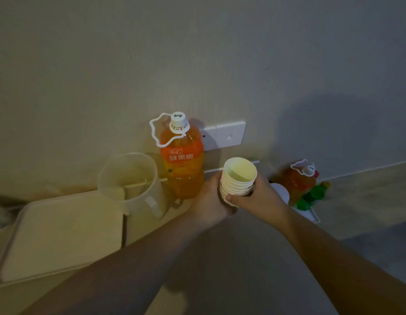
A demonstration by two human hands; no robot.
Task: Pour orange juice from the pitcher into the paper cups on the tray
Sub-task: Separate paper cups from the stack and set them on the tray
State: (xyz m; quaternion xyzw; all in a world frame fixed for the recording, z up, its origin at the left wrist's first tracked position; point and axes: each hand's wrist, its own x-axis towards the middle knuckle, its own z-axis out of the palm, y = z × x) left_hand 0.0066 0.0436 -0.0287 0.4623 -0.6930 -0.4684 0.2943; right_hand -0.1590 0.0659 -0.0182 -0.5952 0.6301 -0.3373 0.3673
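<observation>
A stack of several white paper cups [239, 176] is held up in front of me, mouth tilted toward the camera. My left hand [209, 201] grips the stack from the left and below. My right hand [257, 197] grips it from the right, thumb across the lower cups. A clear plastic pitcher [131, 180] stands to the left with no juice visible in it. Behind it stands a capped orange juice bottle [182, 160] with a white carry loop. A pale tray [61, 235] lies at the lower left with nothing on it.
The wall rises right behind the table, with a white socket plate [227, 135] next to the bottle. On the floor at the right lie another orange bottle [298, 185] and a green bottle [315, 194]. The table's right edge runs under my right forearm.
</observation>
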